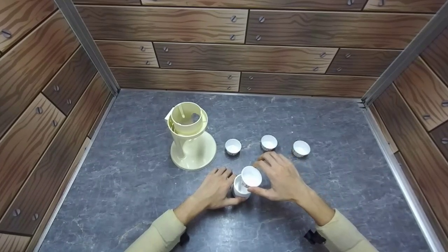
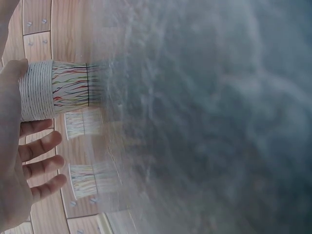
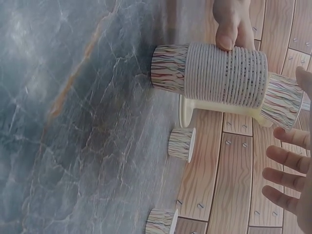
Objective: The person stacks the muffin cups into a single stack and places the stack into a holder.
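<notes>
My left hand (image 1: 218,189) grips a tall stack of nested paper cups (image 3: 222,73), thumb on one side and index finger on the other. The stack stands upright on the table, and its white rims show in the left wrist view. Just over its top, my right hand (image 1: 281,176) pinches a single paper cup (image 1: 251,176) between thumb and index finger. That cup is tilted, with its white inside facing up, and overlaps the stack's mouth; whether they touch, I cannot tell. Red, green and dark wavy lines cover the cups' outsides.
Behind my hands, three separate paper cups stand upright: a left one (image 1: 232,147), a middle one (image 1: 268,143) and a right one (image 1: 301,148). A cream plastic stand (image 1: 194,150) with a hollow cylinder is at the back left. Wood-patterned walls (image 1: 196,56) enclose the grey marbled table (image 1: 115,168).
</notes>
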